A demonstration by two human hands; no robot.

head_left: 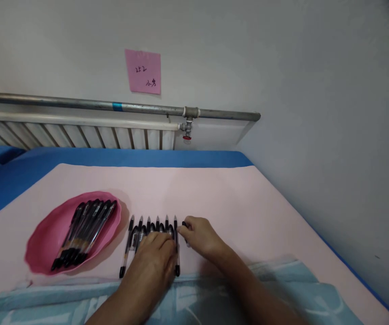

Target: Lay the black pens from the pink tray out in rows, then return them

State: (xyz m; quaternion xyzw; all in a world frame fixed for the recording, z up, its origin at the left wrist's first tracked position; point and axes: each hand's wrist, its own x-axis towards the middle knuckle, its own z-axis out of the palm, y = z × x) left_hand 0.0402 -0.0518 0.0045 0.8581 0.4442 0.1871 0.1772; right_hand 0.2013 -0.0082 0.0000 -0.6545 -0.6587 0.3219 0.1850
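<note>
A row of black pens (127,248) lies on the pink sheet, their bare tips pointing away from me. Short dark pen caps (133,238) lie between them. My left hand (157,255) reaches over the row with bent fingers, covering most of the pens; its fingertips and anything in them are hidden. Just right of it, the rightmost pen (177,253) shows nearly its full length. My right hand (199,234) is closed in a pinch beside that pen. From its fingers pokes the black end of a small pen cap (184,223), otherwise mostly covered.
Left of the row stands a pink scalloped bowl (38,243) holding several capped pens (87,230). Light-blue patterned cloth (62,300) lies along the near edge. Beyond the blue table edge (147,158) are a radiator (106,135) and a metal pipe (79,104). A wall borders the right side.
</note>
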